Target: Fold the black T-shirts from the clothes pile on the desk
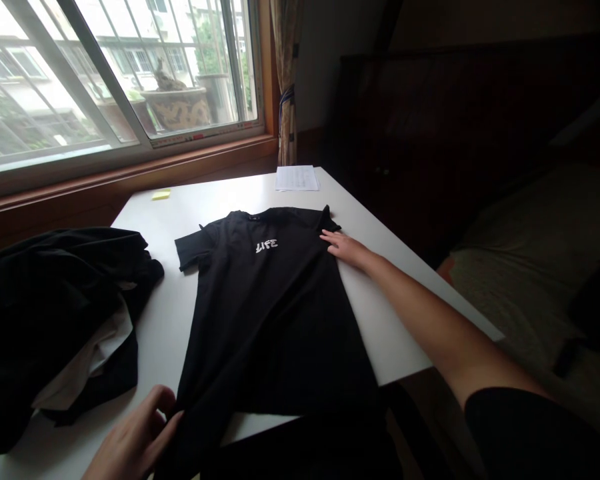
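Observation:
A black T-shirt (275, 320) is spread over the white table (410, 333), its collar toward the far side and white lettering on the upper part. My left hand (137, 433), at the lower left, pinches the shirt's near left edge between thumb and fingers. Beside the shirt's right sleeve, my right hand (347, 250) rests with its fingers stretched out, the tips touching the fabric. The right sleeve is partly bunched up, while the left sleeve lies out sideways. Some creases run diagonally across the shirt's body.
A heap of dark clothing (45, 320) with a pale patch lies on the table's left. Papers (297, 178) and a yellow sticky note (161, 195) are at the far edge. A window (120, 80) and a curtain (286, 80) stand behind; a bed-like surface (540, 267) is at right.

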`<state>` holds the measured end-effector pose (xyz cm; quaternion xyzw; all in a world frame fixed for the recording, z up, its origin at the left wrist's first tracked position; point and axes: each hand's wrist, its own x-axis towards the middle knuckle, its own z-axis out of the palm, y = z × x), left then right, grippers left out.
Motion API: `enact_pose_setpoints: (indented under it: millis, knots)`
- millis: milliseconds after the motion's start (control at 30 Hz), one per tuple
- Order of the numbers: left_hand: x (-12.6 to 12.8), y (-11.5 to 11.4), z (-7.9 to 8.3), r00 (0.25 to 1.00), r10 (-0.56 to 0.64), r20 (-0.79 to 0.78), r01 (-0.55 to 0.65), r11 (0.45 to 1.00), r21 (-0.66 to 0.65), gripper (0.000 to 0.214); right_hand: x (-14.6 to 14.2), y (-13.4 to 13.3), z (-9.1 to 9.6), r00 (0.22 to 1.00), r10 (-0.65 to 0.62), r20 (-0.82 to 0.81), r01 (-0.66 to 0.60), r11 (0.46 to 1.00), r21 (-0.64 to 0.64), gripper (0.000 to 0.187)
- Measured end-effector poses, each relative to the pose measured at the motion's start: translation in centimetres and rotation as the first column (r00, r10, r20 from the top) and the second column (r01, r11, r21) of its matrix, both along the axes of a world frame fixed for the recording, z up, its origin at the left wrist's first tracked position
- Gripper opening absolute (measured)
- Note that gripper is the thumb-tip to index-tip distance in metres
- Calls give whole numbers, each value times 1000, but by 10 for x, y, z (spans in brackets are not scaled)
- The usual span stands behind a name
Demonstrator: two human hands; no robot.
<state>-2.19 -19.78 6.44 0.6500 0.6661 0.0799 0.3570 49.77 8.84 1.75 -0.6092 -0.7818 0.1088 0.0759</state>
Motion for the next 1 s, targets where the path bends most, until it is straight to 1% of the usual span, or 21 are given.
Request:
enact_pose_setpoints:
  millis: [133, 233, 333, 400, 500, 567, 667, 733, 800, 867, 933, 1000]
  knots:
    - [27, -2, -6, 998, -54, -15, 55, 997, 60, 34, 6, 26, 0, 999, 39, -7, -39, 999, 6, 58]
    - [39, -1, -11, 998, -68, -17, 70, 994, 88, 31, 4, 39, 0, 997, 63, -38, -62, 998, 20, 60]
    - [40, 3, -13, 999, -46, -8, 47, 995, 91, 31, -3, 40, 0, 995, 54, -82, -50, 997, 56, 61]
    - [36, 4, -13, 1000, -19, -6, 19, 996, 87, 34, -6, 32, -1, 992, 1, -129, 12, 995, 100, 61]
    - [25, 6, -14, 1000, 2, 6, -2, 998, 57, 38, -7, 10, -6, 964, -94, -248, 137, 977, 162, 63]
    - [20, 8, -15, 1000, 6, 24, -7, 999, 44, 40, -5, -11, -10, 925, -114, -361, 185, 968, 170, 66]
    - [19, 12, -17, 997, -4, 76, -1, 998, 65, 41, -3, -51, -14, 840, -104, -533, 194, 974, 114, 69]
    - [23, 14, -18, 994, 10, 112, -21, 995, 97, 42, -5, -80, -13, 803, -103, -586, 179, 981, 73, 67]
    - [27, 14, -19, 990, 31, 137, -48, 992, 119, 43, -10, -109, -8, 795, -117, -595, 170, 985, 33, 67]
    - [30, 14, -20, 986, 34, 161, -55, 990, 130, 42, -17, -135, -2, 814, -140, -564, 170, 985, 1, 70]
    - [30, 13, -21, 984, 25, 178, -52, 988, 147, 42, -23, -156, 4, 843, -156, -515, 170, 985, -21, 74]
    - [28, 11, -24, 983, 13, 185, -45, 985, 168, 40, -27, -172, 9, 853, -186, -487, 184, 982, -52, 78]
